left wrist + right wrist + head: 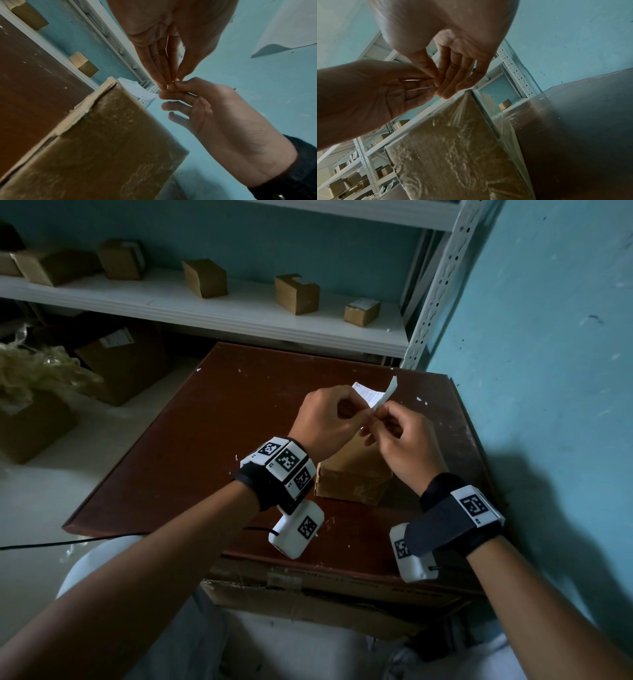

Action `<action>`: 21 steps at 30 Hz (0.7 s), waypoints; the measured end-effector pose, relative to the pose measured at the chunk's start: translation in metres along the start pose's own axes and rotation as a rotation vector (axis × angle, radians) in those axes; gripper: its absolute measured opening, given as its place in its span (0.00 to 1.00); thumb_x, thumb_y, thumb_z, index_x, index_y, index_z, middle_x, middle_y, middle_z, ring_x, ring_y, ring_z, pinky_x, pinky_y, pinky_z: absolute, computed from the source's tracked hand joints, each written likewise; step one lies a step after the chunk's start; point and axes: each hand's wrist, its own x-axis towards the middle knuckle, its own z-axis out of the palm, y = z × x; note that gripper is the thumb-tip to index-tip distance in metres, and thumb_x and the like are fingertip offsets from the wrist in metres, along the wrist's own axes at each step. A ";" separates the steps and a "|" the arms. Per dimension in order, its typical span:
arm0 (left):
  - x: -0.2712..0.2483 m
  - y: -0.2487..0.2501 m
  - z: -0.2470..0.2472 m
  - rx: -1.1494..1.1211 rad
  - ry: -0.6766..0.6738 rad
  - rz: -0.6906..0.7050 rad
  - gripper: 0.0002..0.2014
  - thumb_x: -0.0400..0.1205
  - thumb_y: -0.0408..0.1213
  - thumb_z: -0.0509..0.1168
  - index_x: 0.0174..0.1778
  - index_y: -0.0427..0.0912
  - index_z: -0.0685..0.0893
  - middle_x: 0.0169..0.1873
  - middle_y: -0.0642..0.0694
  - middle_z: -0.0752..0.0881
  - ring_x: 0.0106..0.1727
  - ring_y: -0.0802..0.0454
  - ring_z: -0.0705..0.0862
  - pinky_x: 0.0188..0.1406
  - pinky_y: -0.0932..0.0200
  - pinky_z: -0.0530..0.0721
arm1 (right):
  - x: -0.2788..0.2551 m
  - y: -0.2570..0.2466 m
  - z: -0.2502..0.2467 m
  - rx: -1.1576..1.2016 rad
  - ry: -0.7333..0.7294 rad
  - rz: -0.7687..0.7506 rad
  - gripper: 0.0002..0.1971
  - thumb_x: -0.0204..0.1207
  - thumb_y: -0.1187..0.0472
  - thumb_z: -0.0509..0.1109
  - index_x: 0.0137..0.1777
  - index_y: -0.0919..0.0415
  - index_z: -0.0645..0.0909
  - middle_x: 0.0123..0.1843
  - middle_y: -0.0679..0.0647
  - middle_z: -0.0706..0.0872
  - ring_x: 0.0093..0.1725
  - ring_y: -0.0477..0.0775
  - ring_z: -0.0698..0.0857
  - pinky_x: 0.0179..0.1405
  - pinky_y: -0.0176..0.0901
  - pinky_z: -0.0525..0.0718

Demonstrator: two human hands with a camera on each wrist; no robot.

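Note:
A white printed paper label is held in the air above a small brown cardboard box on the dark brown table. A thin white strip curls up from the label's right edge. My left hand pinches the label's near end between thumb and fingers. My right hand pinches the same spot from the right, fingertips against the left hand's. In the left wrist view the label shows behind the box. The right wrist view shows the tape-wrapped box under both hands.
A white metal shelf behind the table carries several small cardboard boxes. The teal wall runs close along the table's right side. Larger boxes and crumpled plastic sit on the floor at left. A black cable trails left.

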 end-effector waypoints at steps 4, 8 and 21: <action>0.000 0.000 0.000 -0.004 0.012 0.004 0.05 0.79 0.36 0.71 0.46 0.38 0.88 0.40 0.48 0.89 0.41 0.59 0.89 0.43 0.59 0.89 | 0.000 0.000 0.000 0.017 -0.010 -0.005 0.05 0.82 0.65 0.67 0.48 0.59 0.84 0.40 0.48 0.89 0.39 0.45 0.88 0.44 0.40 0.88; -0.001 0.001 0.002 -0.001 0.036 0.002 0.04 0.79 0.35 0.71 0.46 0.38 0.87 0.40 0.49 0.89 0.41 0.59 0.88 0.43 0.60 0.89 | 0.001 0.000 -0.001 0.026 -0.021 -0.014 0.05 0.82 0.64 0.67 0.48 0.60 0.84 0.40 0.48 0.89 0.39 0.44 0.89 0.44 0.42 0.88; 0.002 0.001 0.001 0.012 0.037 -0.015 0.04 0.80 0.33 0.69 0.49 0.40 0.82 0.45 0.50 0.86 0.46 0.57 0.87 0.43 0.64 0.88 | 0.012 0.020 -0.004 -0.063 0.358 0.002 0.23 0.73 0.44 0.73 0.63 0.52 0.74 0.61 0.50 0.81 0.61 0.51 0.80 0.59 0.50 0.84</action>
